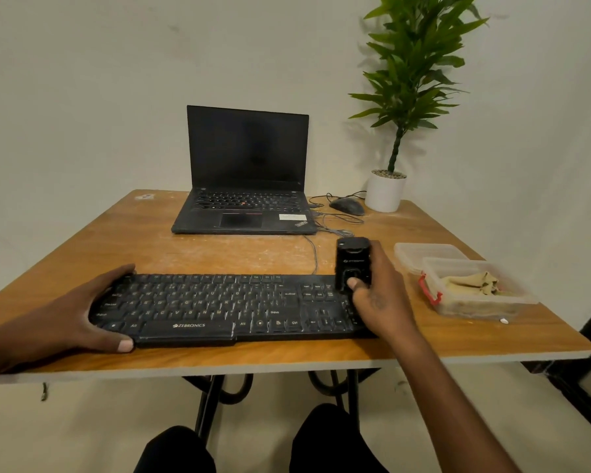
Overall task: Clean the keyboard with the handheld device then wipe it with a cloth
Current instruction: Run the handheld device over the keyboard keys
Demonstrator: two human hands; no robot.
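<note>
From the head view, you are on the first step: cleaning with the device. Your left hand (93, 307) holds the left end of the keyboard (232, 307), fingers on the far edge and thumb on the near edge, so it keeps it steady. Your right hand (377, 295) holds the small black device (352, 262) upright over the right end of the keyboard, with your thumb on its front. The keyboard lies flat near you on the table (253, 356). The cloth (471, 283) sits in a clear box (485, 307) to the right, not yet used. Next, I think you should move the device slowly along the rows of keys toward the left. Keep it close to the keys and hold the keyboard firm.
</note>
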